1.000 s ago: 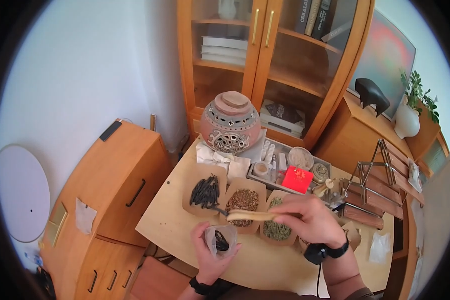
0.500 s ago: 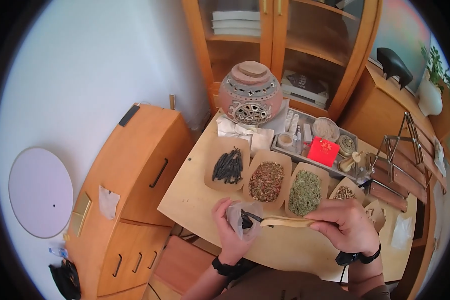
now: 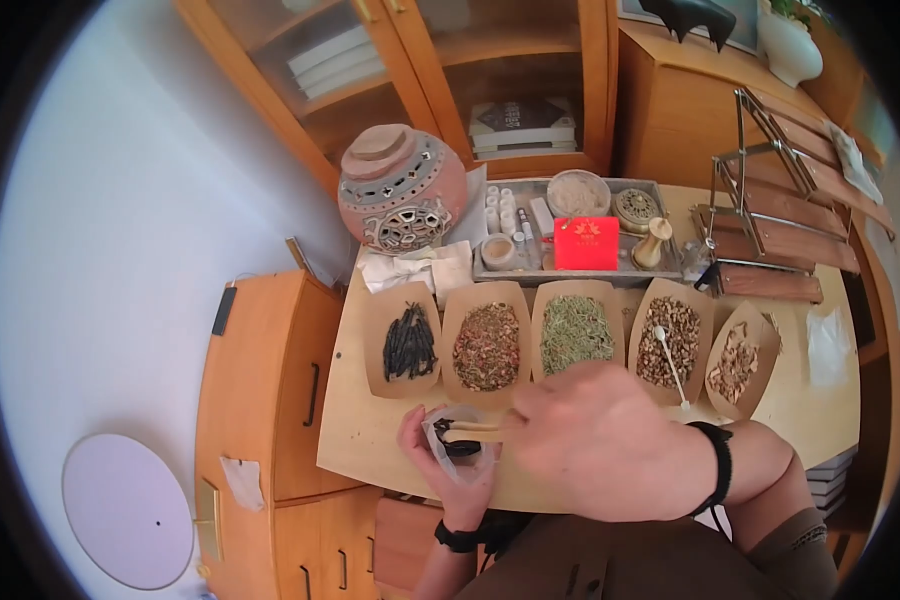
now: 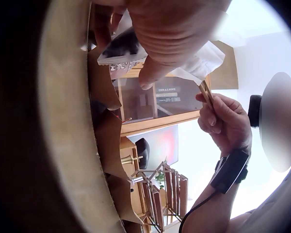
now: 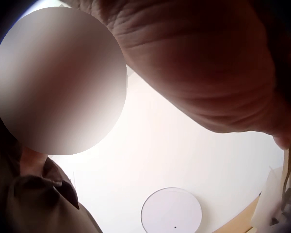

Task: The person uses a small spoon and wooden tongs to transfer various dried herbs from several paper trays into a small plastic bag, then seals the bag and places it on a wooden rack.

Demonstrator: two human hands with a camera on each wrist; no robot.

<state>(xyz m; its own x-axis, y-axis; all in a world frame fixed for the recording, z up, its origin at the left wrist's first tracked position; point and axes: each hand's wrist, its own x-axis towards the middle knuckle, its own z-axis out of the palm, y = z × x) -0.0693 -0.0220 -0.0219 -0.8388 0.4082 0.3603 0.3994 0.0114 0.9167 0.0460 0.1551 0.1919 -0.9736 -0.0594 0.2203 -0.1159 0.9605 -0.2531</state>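
My left hand (image 3: 462, 492) grips a clear plastic bag (image 3: 487, 464) from below and holds its mouth open. Black dried sticks (image 3: 460, 451) lie inside the bag. With my right hand (image 3: 610, 445) I pinch light wooden tongs (image 3: 478, 432), their tips down in the bag's mouth. In the left wrist view the two arms of the tongs (image 4: 207, 93) enter the bag (image 4: 201, 63) from above. A brown paper tray of more black dried sticks (image 3: 408, 345) stands just beyond the left hand.
More paper trays hold a reddish herb mix (image 3: 486, 350), green dried herb (image 3: 576, 332), brown pieces with a small white spoon (image 3: 667, 350), and pale chips (image 3: 738, 362). Behind stand a clay pot (image 3: 405, 195), a grey tray (image 3: 610, 276) with a red packet (image 3: 586, 244), and a folding wooden rack (image 3: 780, 220).
The tongs have carried a black stick from its paper tray to the bag and now dip inside it. The right hand has moved left and nearer, and the head view has turned.
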